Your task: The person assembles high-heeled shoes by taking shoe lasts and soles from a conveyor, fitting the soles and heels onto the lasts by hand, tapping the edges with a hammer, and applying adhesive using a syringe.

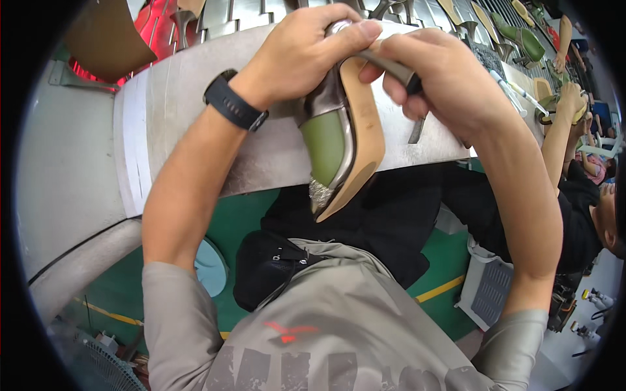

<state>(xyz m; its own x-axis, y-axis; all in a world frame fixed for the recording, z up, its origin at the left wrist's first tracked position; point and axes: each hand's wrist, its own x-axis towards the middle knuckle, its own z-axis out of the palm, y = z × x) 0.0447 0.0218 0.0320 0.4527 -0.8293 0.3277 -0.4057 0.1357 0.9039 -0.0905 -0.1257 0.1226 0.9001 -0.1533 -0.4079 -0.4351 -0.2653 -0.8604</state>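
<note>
My left hand grips the heel end of a pointed shoe mounted on a green last, held upside down with its tan sole facing right and its toe pointing toward my chest. The upper is metallic grey with a sparkly toe tip. My right hand is closed on a dark-handled metal tool pressed against the heel area of the sole. A black band sits on my left wrist.
A grey metal conveyor bench runs in front of me, with more shoes on green lasts on racks at the back right. A co-worker in black works at my right. A white crate and green floor lie below.
</note>
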